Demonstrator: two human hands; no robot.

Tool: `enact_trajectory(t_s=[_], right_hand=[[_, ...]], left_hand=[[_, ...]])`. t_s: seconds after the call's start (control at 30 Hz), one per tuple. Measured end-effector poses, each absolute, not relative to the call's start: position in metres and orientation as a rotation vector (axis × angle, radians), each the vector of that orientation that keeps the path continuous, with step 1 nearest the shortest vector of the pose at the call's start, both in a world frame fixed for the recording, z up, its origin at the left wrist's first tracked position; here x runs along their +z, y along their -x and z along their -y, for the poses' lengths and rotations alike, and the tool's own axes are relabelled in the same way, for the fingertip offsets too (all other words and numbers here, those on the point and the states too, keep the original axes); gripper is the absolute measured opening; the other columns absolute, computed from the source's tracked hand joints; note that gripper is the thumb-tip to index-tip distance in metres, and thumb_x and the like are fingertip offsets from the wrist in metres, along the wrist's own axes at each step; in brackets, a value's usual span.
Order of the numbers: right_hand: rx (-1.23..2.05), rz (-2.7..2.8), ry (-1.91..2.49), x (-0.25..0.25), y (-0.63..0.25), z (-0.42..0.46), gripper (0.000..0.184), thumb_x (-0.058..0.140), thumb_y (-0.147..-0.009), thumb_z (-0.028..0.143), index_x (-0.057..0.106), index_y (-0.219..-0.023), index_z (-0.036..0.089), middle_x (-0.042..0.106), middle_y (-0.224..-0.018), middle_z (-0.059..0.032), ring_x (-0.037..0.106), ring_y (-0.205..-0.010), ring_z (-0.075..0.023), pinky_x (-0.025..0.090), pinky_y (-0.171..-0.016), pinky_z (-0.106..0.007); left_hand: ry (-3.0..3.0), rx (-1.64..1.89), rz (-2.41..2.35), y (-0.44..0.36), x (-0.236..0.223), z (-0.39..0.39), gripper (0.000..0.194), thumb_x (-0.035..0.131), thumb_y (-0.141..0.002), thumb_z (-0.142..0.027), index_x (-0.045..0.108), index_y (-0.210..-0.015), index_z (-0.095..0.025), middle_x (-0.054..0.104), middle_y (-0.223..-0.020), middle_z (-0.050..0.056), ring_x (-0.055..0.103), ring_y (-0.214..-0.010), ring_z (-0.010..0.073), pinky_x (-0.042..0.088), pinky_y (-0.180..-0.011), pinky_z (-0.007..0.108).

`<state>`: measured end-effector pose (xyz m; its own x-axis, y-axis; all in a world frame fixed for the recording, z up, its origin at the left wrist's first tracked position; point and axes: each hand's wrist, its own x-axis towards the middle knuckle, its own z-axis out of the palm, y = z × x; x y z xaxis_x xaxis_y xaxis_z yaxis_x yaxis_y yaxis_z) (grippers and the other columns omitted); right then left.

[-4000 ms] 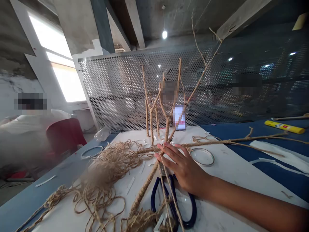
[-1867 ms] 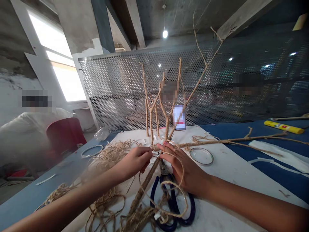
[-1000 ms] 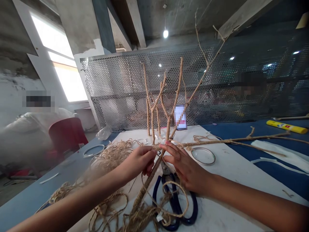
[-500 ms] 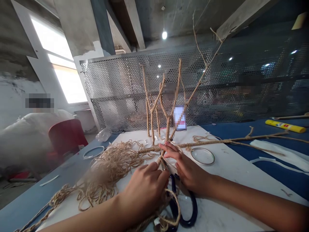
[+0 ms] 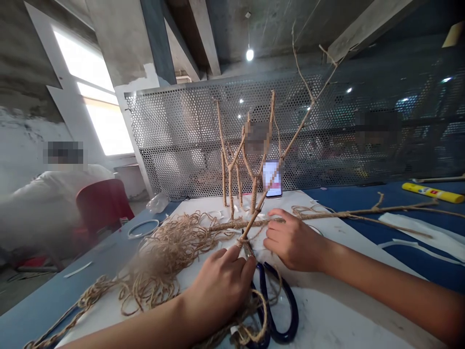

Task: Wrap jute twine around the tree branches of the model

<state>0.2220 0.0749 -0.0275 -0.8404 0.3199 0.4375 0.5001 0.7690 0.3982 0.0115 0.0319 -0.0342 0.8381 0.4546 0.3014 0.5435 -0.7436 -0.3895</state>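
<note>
My left hand (image 5: 223, 278) is closed round the lower end of a thin forked branch (image 5: 290, 145), which slants up and to the right. Jute twine (image 5: 240, 241) is wound on the branch just above my fingers. To the right of it, my right hand (image 5: 292, 240) has its fingers curled, seemingly on a strand of twine; the fingertips are partly hidden. Dark-handled scissors (image 5: 292, 310) lie under and between my hands, their blades partly covered. A loop of twine (image 5: 263, 315) hangs below my left hand.
A tangled twine heap (image 5: 174, 247) lies left on the white board (image 5: 334, 310). A long branch (image 5: 327, 214) crosses behind my hands. Twine-wrapped branches (image 5: 232, 179) and a phone (image 5: 273, 179) stand farther back, before a perforated metal screen (image 5: 174, 140). A person (image 5: 72, 179) sits left.
My right hand has moved away from the branch, to the right and slightly up, uncovering the wound part and more of the scissors. My left hand stays on the branch.
</note>
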Motion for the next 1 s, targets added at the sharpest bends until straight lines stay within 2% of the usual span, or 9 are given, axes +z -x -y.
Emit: enact_trajectory(t_s=[0.1,0.17,0.27,0.33,0.53,0.7,0.8,0.9,1.0], right_hand=[[-0.436,2.568,1.019,-0.025,-0.224,-0.079,0.023,0.043,-0.066,0.002,0.061,-0.067,0.016,0.064,-0.061,-0.0060,0.058,-0.063,-0.0202,0.038,-0.082,-0.046],[-0.009,2.467,1.107,-0.022,-0.221,-0.079,0.026,0.041,-0.071,0.003,0.063,-0.073,0.018,0.067,-0.071,-0.0042,0.060,-0.069,-0.0190,0.042,-0.077,-0.039],[0.653,2.263,0.999,-0.019,-0.211,-0.072,0.025,0.039,-0.081,0.012,0.063,-0.085,0.019,0.067,-0.086,-0.0026,0.060,-0.081,-0.0166,0.044,-0.075,-0.030],[0.908,2.159,0.932,-0.021,-0.201,-0.066,0.022,0.041,-0.084,0.018,0.061,-0.092,0.018,0.065,-0.090,-0.0030,0.058,-0.083,-0.0164,0.044,-0.073,-0.028],[1.281,1.760,0.964,-0.035,-0.185,-0.052,0.011,0.050,-0.081,0.025,0.055,-0.077,0.017,0.055,-0.074,0.0009,0.051,-0.072,-0.0124,0.039,-0.067,-0.024],[1.610,1.414,0.844,-0.041,-0.186,-0.053,0.009,0.048,-0.081,0.023,0.054,-0.078,0.016,0.054,-0.077,-0.0007,0.051,-0.074,-0.0122,0.041,-0.069,-0.025],[1.656,1.359,0.771,-0.040,-0.187,-0.054,0.010,0.047,-0.082,0.023,0.051,-0.076,0.016,0.047,-0.063,0.0024,0.048,-0.066,-0.0101,0.040,-0.066,-0.023],[1.719,1.382,0.791,-0.036,-0.191,-0.055,0.009,0.050,-0.083,0.024,0.048,-0.077,0.017,0.031,-0.051,0.0083,0.035,-0.049,-0.0061,0.033,-0.053,-0.017],[1.822,1.514,0.869,-0.032,-0.199,-0.060,0.014,0.050,-0.084,0.030,0.048,-0.078,0.018,0.024,-0.049,0.0102,0.016,-0.042,-0.0049,0.018,-0.040,-0.017]], left_hand=[[2.552,-0.240,0.723,-0.011,-0.033,-0.031,0.014,0.045,-0.084,-0.012,0.051,-0.096,-0.009,0.058,-0.069,0.005,0.052,-0.070,0.0205,0.051,-0.054,0.033],[2.548,-0.244,0.724,-0.011,-0.033,-0.031,0.013,0.044,-0.084,-0.012,0.052,-0.094,-0.010,0.058,-0.069,0.005,0.052,-0.069,0.0203,0.051,-0.053,0.033],[2.530,-0.257,0.724,-0.010,-0.034,-0.031,0.014,0.042,-0.085,-0.013,0.052,-0.095,-0.010,0.058,-0.068,0.005,0.052,-0.068,0.0199,0.051,-0.053,0.032],[2.509,-0.258,0.718,-0.010,-0.035,-0.031,0.018,0.040,-0.086,-0.014,0.051,-0.099,-0.009,0.059,-0.070,0.006,0.052,-0.068,0.0195,0.051,-0.053,0.032],[2.470,-0.303,0.685,-0.010,-0.040,-0.033,0.017,0.038,-0.089,-0.016,0.053,-0.095,-0.012,0.060,-0.073,0.006,0.053,-0.068,0.0187,0.049,-0.052,0.030],[2.440,-0.327,0.690,-0.010,-0.042,-0.033,0.022,0.037,-0.090,-0.022,0.050,-0.104,-0.010,0.060,-0.075,0.005,0.052,-0.070,0.0202,0.048,-0.051,0.032],[2.435,-0.283,0.734,-0.009,-0.043,-0.031,0.010,0.043,-0.086,-0.018,0.052,-0.088,-0.015,0.057,-0.071,0.003,0.050,-0.066,0.0195,0.045,-0.049,0.031],[2.479,-0.327,0.783,-0.009,-0.042,-0.032,0.009,0.045,-0.084,-0.018,0.047,-0.075,-0.018,0.054,-0.066,0.001,0.047,-0.061,0.0190,0.041,-0.047,0.030],[2.528,-0.443,0.880,-0.009,-0.042,-0.035,0.006,0.042,-0.084,-0.019,0.045,-0.079,-0.019,0.053,-0.064,0.001,0.044,-0.061,0.0187,0.039,-0.049,0.030]])
